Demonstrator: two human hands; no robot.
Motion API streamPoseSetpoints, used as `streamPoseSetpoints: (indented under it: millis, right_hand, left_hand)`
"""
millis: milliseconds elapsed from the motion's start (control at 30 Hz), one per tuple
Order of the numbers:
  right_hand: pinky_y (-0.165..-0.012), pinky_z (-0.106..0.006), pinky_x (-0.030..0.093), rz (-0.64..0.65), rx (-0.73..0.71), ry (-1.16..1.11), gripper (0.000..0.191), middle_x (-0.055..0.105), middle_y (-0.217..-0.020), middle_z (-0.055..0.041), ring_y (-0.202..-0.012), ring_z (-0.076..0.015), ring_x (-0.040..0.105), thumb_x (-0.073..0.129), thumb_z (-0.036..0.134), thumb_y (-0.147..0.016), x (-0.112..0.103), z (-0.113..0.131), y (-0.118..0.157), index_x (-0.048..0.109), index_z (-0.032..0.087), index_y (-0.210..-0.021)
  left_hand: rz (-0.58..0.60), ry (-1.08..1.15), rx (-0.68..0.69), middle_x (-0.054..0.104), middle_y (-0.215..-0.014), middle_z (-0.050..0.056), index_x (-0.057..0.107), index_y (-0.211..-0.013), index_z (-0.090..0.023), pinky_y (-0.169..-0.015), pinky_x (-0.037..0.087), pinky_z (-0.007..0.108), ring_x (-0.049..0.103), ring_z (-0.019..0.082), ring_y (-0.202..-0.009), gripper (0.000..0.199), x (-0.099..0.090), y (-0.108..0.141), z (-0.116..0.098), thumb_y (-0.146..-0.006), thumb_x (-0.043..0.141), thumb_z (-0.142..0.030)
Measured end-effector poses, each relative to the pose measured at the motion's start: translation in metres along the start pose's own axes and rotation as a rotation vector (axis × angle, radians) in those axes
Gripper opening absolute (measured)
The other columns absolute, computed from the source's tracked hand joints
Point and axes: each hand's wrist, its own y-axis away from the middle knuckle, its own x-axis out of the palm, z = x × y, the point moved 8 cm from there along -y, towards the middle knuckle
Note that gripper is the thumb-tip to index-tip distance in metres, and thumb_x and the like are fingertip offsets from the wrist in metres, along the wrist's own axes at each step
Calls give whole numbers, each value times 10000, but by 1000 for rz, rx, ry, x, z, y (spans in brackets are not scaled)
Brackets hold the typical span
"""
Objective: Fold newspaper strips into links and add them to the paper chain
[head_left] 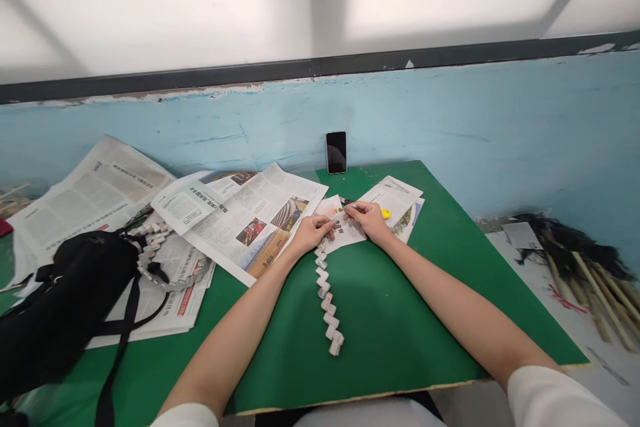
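A zigzag chain (329, 308) of small folded newspaper pieces lies on the green table, running from near the front edge up to my left hand (313, 235). The fingers of that hand are closed on the chain's far end, which they partly hide. Just to the right, my right hand (369, 219) pinches a small paper strip close to the left fingertips; the strip's exact shape is too small to make out. Beneath both hands lies a cut piece of newspaper (345, 237). A yellow object (385, 213), partly hidden, is beside my right hand.
Newspaper sheets (250, 213) cover the table's left side, with a black bag (65, 307) and another folded-paper chain (153, 240) there. Cut newspaper pieces (395, 197) lie at the right. A phone (337, 152) leans on the blue wall. Sticks (590, 287) lie beyond the table's right edge.
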Motion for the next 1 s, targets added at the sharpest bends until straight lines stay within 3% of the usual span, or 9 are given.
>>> streamPoseSetpoints:
  millis: [200,333,467,600,700,800,1000]
  right_hand:
    - [-594,-279,481,-24,2,-27,376,712,-705,-39,-615,-164,585,703,550,-847,-3,-5,-2,740,178,-801]
    - [-564,-265,463,135,42,-5,390,726,-742,-47,-606,-154,592,711,546,-834,14,-9,1,764,160,-836]
    - [-515,-259,412,253,31,115,416,686,-644,-32,-546,-143,556,697,545,-848,25,-10,5,764,154,-721]
    - [-507,-265,393,148,59,78,443,645,-583,-23,-527,-141,522,701,570,-838,13,-14,1,746,162,-671]
    - [-563,-272,433,25,55,-25,428,728,-768,-56,-610,-150,562,731,570,-809,2,-15,-3,730,166,-668]
    - [-607,-273,453,-14,34,-97,428,743,-891,-65,-683,-159,587,723,569,-819,-3,-14,-4,710,168,-670]
    - [-602,-268,423,-6,22,-107,462,615,-651,-14,-595,-139,516,629,596,-897,-1,-10,-3,729,160,-780]
  left_hand:
    - [4,36,-6,738,-689,82,735,-821,-129,-574,444,238,629,148,-584,496,0,0,0,-880,610,-606]
    - [16,42,4,745,-704,78,744,-836,-144,-596,460,242,638,152,-606,473,1,1,-4,-894,599,-590]
    - [47,-9,53,753,-734,77,744,-756,-157,-652,485,250,654,160,-663,488,6,2,-8,-930,549,-568]
    - [58,-19,58,754,-718,70,729,-798,-154,-681,498,253,664,165,-672,465,9,0,-8,-948,528,-545]
    - [55,5,55,743,-690,69,713,-814,-145,-663,495,251,658,163,-642,459,9,-1,-8,-945,533,-547]
    - [39,11,52,744,-690,66,712,-824,-144,-663,498,252,657,162,-636,450,8,-2,-7,-943,543,-544]
    - [35,-6,33,754,-702,61,714,-854,-143,-673,504,250,668,162,-647,448,7,-1,-5,-950,531,-541]
